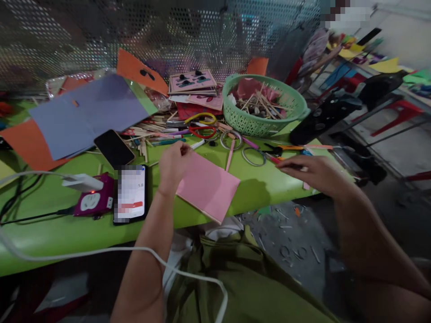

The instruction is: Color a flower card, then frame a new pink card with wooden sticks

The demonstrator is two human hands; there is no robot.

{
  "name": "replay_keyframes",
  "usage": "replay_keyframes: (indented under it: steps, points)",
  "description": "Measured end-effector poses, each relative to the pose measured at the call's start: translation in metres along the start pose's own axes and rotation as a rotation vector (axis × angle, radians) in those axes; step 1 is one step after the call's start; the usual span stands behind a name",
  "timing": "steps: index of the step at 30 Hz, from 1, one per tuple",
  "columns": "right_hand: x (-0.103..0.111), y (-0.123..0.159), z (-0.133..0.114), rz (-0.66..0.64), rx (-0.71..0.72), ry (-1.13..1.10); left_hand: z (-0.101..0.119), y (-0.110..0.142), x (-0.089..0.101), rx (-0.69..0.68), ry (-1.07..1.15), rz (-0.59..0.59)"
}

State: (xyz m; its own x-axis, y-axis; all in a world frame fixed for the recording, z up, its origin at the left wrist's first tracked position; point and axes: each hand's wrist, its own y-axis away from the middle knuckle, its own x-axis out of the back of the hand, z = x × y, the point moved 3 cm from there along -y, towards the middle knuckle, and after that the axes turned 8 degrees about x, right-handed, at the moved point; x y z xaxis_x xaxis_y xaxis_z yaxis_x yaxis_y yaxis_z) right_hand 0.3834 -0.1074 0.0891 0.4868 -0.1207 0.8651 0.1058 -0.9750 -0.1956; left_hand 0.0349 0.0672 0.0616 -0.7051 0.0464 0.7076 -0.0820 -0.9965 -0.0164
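Note:
My left hand is closed at the upper left edge of a pink card, which lies flat near the table's front edge. Its fingertips are curled and partly hidden. Off to the right, my right hand hovers palm down with fingers pressed together. A thin red-tipped stick reaches its fingertips; whether they grip it is too blurred to tell. A narrow pink paper strip meets the card's upper edge. Behind the card lie red-handled scissors, yellow-handled scissors and a roll of tape.
A green basket of sticks and scraps stands at the back. Left are two phones, a black one and a lit one, plus a purple power adapter. A white cable crosses my left forearm. Purple sheets lie behind.

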Motion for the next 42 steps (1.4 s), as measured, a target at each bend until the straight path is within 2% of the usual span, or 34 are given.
replay_keyframes:
  steps: [3,6,9,12,15,20,24,27,31,37,39,42]
  points:
    - [-0.033,-0.053,-0.017,0.013,0.107,-0.015,0.001,0.003,0.002,-0.001,-0.23,-0.001]
    - [-0.058,-0.091,-0.024,0.008,0.229,0.123,0.003,0.002,0.003,-0.004,-0.32,0.001]
    - [-0.077,-0.111,-0.031,-0.079,0.344,0.269,0.004,0.002,0.004,-0.011,-0.349,0.003]
    - [-0.088,-0.117,-0.036,-0.164,0.38,0.376,0.004,0.003,0.003,-0.002,-0.378,-0.011]
    - [-0.087,-0.116,-0.036,-0.138,0.38,0.405,0.003,0.004,0.002,0.011,-0.408,-0.021]
    - [-0.065,-0.101,-0.029,-0.012,0.447,0.232,0.004,0.007,0.003,0.028,-0.459,-0.043]
    - [-0.045,-0.089,-0.015,-0.05,0.357,0.271,0.005,0.008,0.003,0.028,-0.453,-0.05]
    - [-0.038,-0.09,-0.008,-0.057,0.292,0.335,0.005,0.008,0.002,0.009,-0.432,-0.057]
    - [-0.05,-0.109,-0.013,0.031,0.303,0.331,0.004,0.008,0.001,0.008,-0.445,-0.059]
    - [-0.094,-0.145,-0.018,-0.082,0.332,0.425,0.001,0.007,-0.001,0.038,-0.355,-0.103]
    - [-0.097,-0.148,-0.017,-0.082,0.342,0.393,-0.001,0.006,-0.003,0.054,-0.296,-0.132]
    - [-0.09,-0.147,-0.018,-0.025,0.353,0.239,-0.004,0.005,-0.003,0.067,-0.209,-0.145]
